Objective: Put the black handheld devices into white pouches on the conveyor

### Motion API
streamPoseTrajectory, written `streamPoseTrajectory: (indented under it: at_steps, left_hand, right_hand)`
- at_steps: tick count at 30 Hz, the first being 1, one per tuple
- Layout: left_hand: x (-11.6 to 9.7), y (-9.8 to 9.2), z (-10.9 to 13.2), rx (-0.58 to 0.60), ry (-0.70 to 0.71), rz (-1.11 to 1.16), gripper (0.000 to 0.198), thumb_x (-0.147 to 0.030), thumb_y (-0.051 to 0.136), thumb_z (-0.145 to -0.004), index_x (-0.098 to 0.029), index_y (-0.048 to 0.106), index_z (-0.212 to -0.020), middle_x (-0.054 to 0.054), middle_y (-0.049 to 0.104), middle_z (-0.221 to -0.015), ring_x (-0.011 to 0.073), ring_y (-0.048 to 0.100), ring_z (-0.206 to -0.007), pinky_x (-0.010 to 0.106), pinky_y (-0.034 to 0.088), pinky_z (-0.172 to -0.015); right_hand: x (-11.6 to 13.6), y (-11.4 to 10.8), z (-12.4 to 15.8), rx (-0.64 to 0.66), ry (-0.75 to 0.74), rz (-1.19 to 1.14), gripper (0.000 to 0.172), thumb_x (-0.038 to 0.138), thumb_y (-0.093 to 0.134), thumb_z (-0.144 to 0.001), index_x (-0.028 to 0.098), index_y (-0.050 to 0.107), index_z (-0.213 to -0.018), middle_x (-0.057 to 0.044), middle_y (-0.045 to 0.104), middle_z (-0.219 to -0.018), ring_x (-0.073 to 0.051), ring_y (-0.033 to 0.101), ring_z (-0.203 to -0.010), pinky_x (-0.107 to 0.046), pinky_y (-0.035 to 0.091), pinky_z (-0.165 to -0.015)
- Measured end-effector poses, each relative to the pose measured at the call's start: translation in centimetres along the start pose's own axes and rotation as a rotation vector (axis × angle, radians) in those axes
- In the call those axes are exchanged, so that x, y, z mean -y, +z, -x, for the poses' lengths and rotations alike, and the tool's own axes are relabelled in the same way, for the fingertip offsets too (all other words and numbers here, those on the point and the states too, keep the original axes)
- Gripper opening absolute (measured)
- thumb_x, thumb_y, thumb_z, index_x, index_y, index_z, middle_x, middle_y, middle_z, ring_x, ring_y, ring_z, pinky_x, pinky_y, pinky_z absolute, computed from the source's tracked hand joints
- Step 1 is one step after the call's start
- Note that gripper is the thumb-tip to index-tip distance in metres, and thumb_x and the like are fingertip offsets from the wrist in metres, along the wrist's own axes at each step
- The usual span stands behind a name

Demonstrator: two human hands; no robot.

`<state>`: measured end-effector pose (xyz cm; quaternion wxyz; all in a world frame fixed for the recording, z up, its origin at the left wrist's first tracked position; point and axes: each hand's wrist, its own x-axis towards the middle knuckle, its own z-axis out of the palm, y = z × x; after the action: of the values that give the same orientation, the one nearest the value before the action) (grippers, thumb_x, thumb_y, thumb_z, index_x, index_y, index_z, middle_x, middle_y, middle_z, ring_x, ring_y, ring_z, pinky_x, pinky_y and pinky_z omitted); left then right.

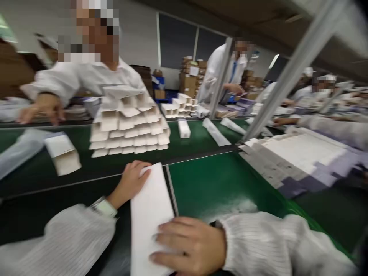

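Observation:
A long flat white carton [149, 209] lies on the dark work surface in front of me. My left hand [130, 183] grips its far end with fingers curled over the top edge. My right hand [189, 245] presses down on its near end, fingers lying flat and spread across the card. Both sleeves are white, and a watch [104, 207] sits on my left wrist.
A stack of open white cartons [129, 124] stands on the green conveyor belt [201, 142] beyond. A single open carton [63, 153] lies at left. Flat carton blanks [301, 153] are piled at right. A slanted metal post [287, 73] crosses at right. People in white coats work opposite.

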<state>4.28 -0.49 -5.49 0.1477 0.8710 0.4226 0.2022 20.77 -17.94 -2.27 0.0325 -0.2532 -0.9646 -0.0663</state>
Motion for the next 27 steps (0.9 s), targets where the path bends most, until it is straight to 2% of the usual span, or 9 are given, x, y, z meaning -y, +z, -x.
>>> streamPoseTrajectory:
  at_steps: [2, 5, 11, 17, 25, 27]
  left_hand:
    - [0.5, 0.1, 0.1, 0.001, -0.053, 0.004, 0.031, -0.036, 0.031, -0.081, -0.020, 0.049, -0.100, 0.002, 0.048, -0.097, 0.0200, 0.040, -0.094, 0.033, 0.030, -0.084]
    - [0.2, 0.2, 0.1, -0.005, -0.081, 0.043, 0.030, -0.037, 0.031, -0.081, -0.022, 0.048, -0.100, 0.003, 0.047, -0.098, 0.0209, 0.039, -0.093, 0.034, 0.030, -0.082]
    - [0.1, 0.2, 0.4, -0.018, -0.045, 0.071, 0.029, -0.036, 0.030, -0.081, -0.022, 0.048, -0.099, 0.003, 0.046, -0.096, 0.0212, 0.038, -0.091, 0.035, 0.030, -0.081]
    - [0.1, 0.1, 0.5, -0.017, -0.060, 0.062, 0.026, -0.033, 0.031, -0.081, -0.022, 0.049, -0.097, 0.003, 0.046, -0.094, 0.0207, 0.038, -0.090, 0.035, 0.030, -0.080]
    - [-0.2, -0.1, 0.7, -0.013, -0.066, 0.056, 0.027, -0.034, 0.031, -0.081, -0.022, 0.048, -0.098, 0.003, 0.046, -0.096, 0.0212, 0.037, -0.092, 0.035, 0.031, -0.080]
    - [-0.2, 0.0, 0.7, -0.009, -0.067, 0.051, 0.027, -0.034, 0.031, -0.081, -0.022, 0.048, -0.099, 0.003, 0.046, -0.097, 0.0210, 0.037, -0.092, 0.035, 0.032, -0.081]
  right_hand:
    - [-0.8, 1.2, 0.9, -0.150, 0.004, -0.079, 0.052, 0.051, 0.038, -0.077, 0.014, 0.045, -0.112, -0.010, 0.052, -0.110, -0.023, 0.042, -0.107, -0.034, 0.040, -0.083]
    - [-1.0, 2.0, 1.9, -0.274, 0.035, -0.135, 0.045, 0.047, 0.042, -0.077, 0.015, 0.049, -0.108, -0.009, 0.055, -0.104, -0.022, 0.044, -0.104, -0.032, 0.041, -0.081]
    - [-0.1, 1.7, 1.9, -0.254, 0.074, -0.143, 0.033, 0.039, 0.044, -0.079, 0.015, 0.052, -0.102, -0.009, 0.057, -0.101, -0.021, 0.046, -0.102, -0.030, 0.041, -0.078]
    - [0.5, 2.0, 1.5, -0.263, 0.032, -0.167, 0.036, 0.041, 0.046, -0.078, 0.016, 0.051, -0.104, -0.009, 0.053, -0.106, -0.023, 0.042, -0.105, -0.034, 0.039, -0.079]
    - [2.1, 2.4, 0.6, -0.379, 0.136, -0.132, 0.021, 0.020, 0.049, -0.077, 0.016, 0.054, -0.097, -0.007, 0.057, -0.097, -0.020, 0.047, -0.095, -0.036, 0.038, -0.080]
    - [2.2, 2.5, 0.5, -0.374, 0.134, -0.156, 0.022, 0.023, 0.049, -0.077, 0.015, 0.054, -0.096, -0.008, 0.057, -0.095, -0.020, 0.048, -0.092, -0.035, 0.039, -0.078]
